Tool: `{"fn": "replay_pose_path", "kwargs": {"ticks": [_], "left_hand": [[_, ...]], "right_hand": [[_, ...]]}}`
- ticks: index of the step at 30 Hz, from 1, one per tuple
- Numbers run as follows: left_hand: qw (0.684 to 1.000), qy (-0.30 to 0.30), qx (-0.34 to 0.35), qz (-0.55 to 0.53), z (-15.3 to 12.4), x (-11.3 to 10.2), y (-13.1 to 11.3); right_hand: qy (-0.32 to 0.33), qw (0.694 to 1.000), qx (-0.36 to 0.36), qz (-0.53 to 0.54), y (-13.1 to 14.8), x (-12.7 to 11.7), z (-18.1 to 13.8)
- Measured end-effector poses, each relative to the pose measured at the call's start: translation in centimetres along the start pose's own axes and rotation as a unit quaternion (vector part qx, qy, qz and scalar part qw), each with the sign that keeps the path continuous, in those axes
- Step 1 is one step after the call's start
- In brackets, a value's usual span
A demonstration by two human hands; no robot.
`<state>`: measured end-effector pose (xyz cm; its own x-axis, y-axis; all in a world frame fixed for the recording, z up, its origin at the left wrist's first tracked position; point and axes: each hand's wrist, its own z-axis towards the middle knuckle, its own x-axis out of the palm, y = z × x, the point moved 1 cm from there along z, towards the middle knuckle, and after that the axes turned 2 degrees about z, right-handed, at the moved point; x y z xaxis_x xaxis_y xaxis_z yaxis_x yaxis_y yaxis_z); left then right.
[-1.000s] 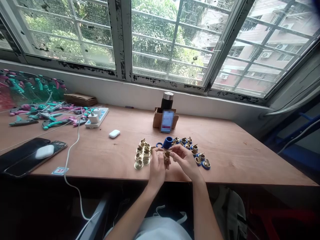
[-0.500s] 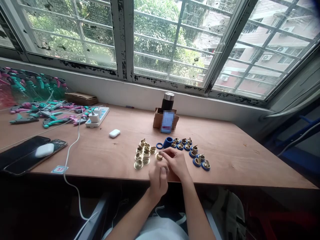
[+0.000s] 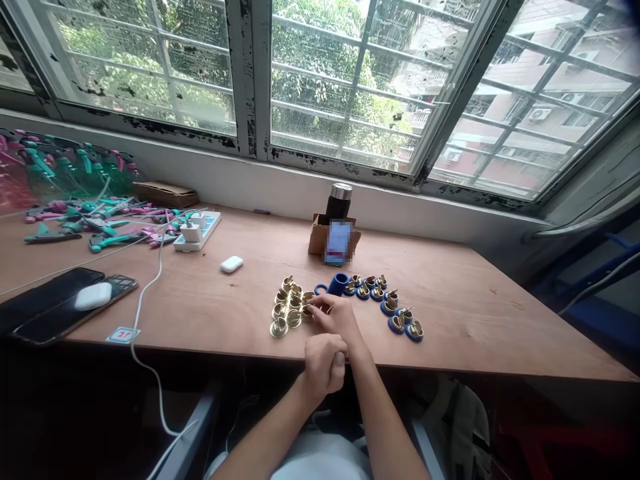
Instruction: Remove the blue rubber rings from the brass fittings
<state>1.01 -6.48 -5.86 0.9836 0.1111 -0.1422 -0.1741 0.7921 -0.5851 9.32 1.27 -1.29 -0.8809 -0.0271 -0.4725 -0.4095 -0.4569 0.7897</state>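
Observation:
My right hand (image 3: pixel 334 316) reaches forward, its thumb and fingers pinched at a gold-coloured round metal piece (image 3: pixel 307 312) at the right edge of a group of similar pieces. These gold pieces (image 3: pixel 279 327) have a flat round base and a raised top. My left hand (image 3: pixel 324 363) is a closed fist below, by the table's front edge; whatever may be inside is hidden. Beyond my right hand stands a stack of blue rings (image 3: pixel 339 284), with one loose blue ring (image 3: pixel 321 289) beside it. To the right lie several gold pieces with blue rings round their bases (image 3: pixel 414 331).
A black bottle (image 3: pixel 339 200) stands in a cut cardboard box (image 3: pixel 317 240) with a phone (image 3: pixel 339 241) leaning on it. Leftward are a white case (image 3: pixel 231 265), a power strip (image 3: pixel 210 227), cables, phones (image 3: pixel 70 310) and a heap of pliers (image 3: pixel 107 233). Windows rise behind.
My right hand has moved left with the gold piece, to beside the group of gold pieces. My left hand has drawn back towards me, away from the piece, and is closed.

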Motion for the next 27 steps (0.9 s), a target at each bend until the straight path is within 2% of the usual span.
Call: {"fn": "replay_pose_path", "kwargs": {"ticks": [5,9,13,15,17,19,22,24,27], "left_hand": [[1.0,-0.007,-0.006,-0.004,0.1,-0.1,-0.1],[1.0,-0.011,-0.024,0.007,0.7,-0.3,-0.7],[0.993,0.032,-0.107,0.05,2.1,-0.2,-1.5],[0.985,0.053,-0.148,0.069,2.9,-0.1,-1.8],[0.977,0.065,-0.185,0.078,3.6,0.0,-1.9],[0.97,0.075,-0.216,0.077,4.2,0.0,-1.8],[0.962,0.088,-0.248,0.073,4.7,0.0,-1.7],[0.958,0.095,-0.259,0.075,4.9,-0.1,-1.6],[0.955,0.106,-0.266,0.082,5.2,-0.1,-1.3]], "right_hand": [[0.0,1.0,0.015,0.013,0.6,-0.2,-0.3],[-0.039,0.999,0.016,0.025,1.9,-2.4,-1.4],[-0.165,0.984,0.041,-0.057,2.2,-6.8,-3.7],[-0.257,0.953,0.074,-0.138,1.7,-9.3,-5.2],[-0.32,0.914,0.122,-0.219,0.9,-11.5,-6.6],[-0.31,0.902,0.173,-0.246,0.0,-12.9,-7.8],[-0.232,0.913,0.231,-0.244,-1.2,-13.2,-8.6],[-0.204,0.922,0.229,-0.237,-1.6,-12.5,-8.6],[-0.181,0.942,0.171,-0.224,-1.8,-10.8,-8.2]]}}
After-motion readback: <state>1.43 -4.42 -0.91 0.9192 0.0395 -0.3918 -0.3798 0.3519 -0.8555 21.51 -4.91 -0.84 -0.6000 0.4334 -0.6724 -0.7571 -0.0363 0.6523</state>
